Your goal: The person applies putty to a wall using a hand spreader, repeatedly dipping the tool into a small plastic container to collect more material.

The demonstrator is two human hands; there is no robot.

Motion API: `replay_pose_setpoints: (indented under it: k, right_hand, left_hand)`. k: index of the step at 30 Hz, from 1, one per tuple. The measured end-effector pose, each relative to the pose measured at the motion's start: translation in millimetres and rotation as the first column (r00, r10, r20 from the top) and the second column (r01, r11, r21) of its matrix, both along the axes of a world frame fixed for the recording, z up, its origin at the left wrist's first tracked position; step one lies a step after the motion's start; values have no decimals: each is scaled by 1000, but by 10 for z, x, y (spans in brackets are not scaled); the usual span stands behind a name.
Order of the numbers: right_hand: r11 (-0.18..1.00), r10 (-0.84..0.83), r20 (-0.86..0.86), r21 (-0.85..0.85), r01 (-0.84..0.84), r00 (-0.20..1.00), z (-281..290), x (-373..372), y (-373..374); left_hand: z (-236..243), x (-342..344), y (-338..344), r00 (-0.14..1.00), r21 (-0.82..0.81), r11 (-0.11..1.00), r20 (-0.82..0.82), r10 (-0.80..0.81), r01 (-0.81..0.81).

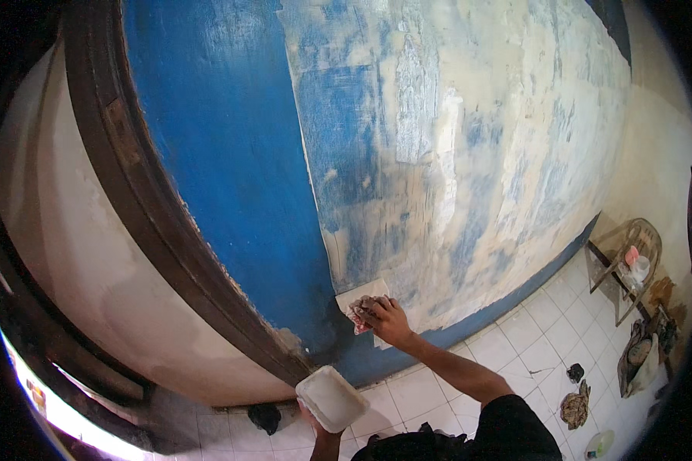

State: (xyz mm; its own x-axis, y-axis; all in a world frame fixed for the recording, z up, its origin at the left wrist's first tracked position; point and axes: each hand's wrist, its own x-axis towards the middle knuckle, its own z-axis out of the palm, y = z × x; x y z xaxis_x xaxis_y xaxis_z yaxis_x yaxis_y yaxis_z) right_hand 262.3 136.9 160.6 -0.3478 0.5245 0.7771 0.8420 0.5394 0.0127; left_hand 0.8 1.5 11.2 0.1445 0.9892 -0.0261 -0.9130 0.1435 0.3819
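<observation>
Your right hand [386,318] clamped the pale spreader [352,294] against the wall [446,192], low down; your left hand [307,416] gripped the white tub [332,398] nearby — even pressure likely suited this stroke best.

The wall [638,123] has smooth blue paint [231,161] and rough pale coating [484,184], while the tub [332,399] looks plastic

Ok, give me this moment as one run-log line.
Left grip: holds white tub; Right grip: holds flat pale tool at wall; Wall: solid blue left, patchy pale-and-blue right; Floor: white tiles
</observation>
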Motion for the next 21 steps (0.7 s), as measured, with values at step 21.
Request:
replay_pose_setpoints:
  k: [21]
  right_hand:
    - [810,33,-24,586,-13,999,6194,487,184]
  left_hand:
    - [531,-19,15,998,-4,998,10,69,-69]
